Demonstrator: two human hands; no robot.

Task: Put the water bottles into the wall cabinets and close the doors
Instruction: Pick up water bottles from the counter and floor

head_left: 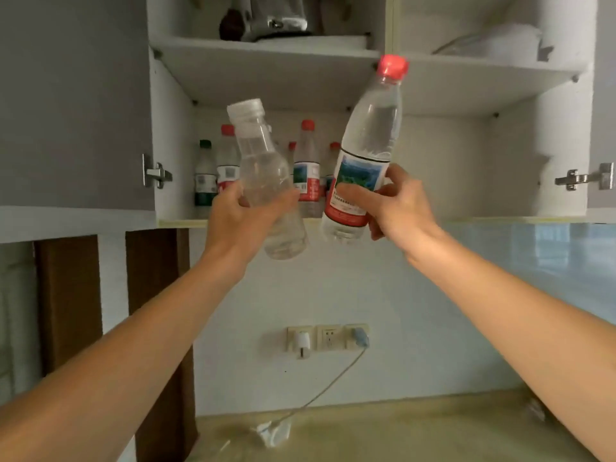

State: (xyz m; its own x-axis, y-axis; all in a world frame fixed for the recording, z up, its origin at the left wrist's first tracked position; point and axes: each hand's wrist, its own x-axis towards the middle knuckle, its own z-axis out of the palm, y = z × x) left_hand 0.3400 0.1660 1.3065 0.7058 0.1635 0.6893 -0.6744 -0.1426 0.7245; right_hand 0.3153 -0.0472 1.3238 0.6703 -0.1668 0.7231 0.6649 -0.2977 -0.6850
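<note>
Left hand (245, 208) gripped clear unlabeled bottle (266, 181), white cap, tilted left. Right hand (386, 203) gripped labeled bottle (361, 155), red cap, tilted right. Both raised before open wall cabinet (173, 138); doors open. Several bottles (308, 168) stood on lower left shelf. Beige desk (400, 435) below, wall sockets (328, 336), cable (330, 385) trailing down.

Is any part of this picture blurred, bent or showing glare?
Head view: both hands, left and right, and their bottles look slightly motion-blurred; the top shelf items are soft; the wide lens bends the cabinet edges; the wall panel at right shows pale reflections.
</note>
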